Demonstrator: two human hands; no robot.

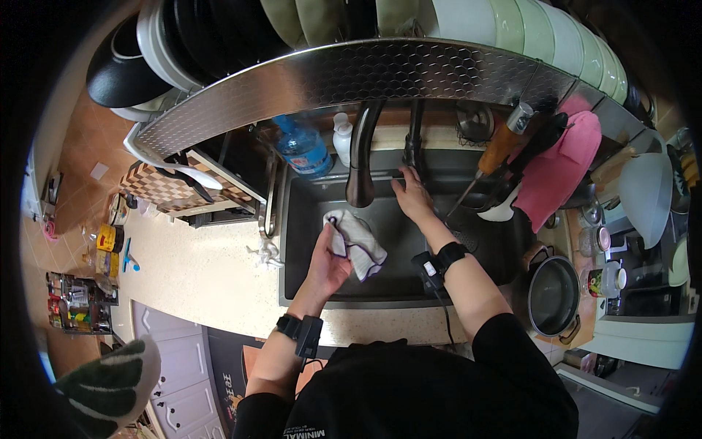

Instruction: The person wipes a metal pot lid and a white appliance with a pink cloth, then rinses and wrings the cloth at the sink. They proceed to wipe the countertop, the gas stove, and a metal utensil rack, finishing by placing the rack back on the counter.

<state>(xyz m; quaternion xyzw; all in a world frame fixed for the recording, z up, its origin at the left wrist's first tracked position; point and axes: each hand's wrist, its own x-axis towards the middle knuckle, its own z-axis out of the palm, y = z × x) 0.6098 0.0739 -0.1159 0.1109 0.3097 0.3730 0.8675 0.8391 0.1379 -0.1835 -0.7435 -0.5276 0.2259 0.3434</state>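
My left hand (pixel 329 269) grips a white cleaning cloth (pixel 356 244) with dark purple edging, held above the grey sink basin (pixel 395 280). The cloth is bunched and folded over, just below the dark faucet spout (pixel 360 184). I see no water coming from the spout. My right hand (pixel 414 192) is at the sink's back edge, by the base of the dark faucet post (pixel 414 137). Its fingers are apart with nothing visible in them; whether the fingertips touch the post or a lever is unclear. Both wrists wear black strapped devices.
A metal dish rack (pixel 351 77) loaded with bowls spans above the sink. A blue plastic bottle (pixel 304 151) and a white bottle (pixel 342 140) stand behind the basin. Utensils and a pink glove (pixel 559 159) hang at right, above a metal pot (pixel 554 296).
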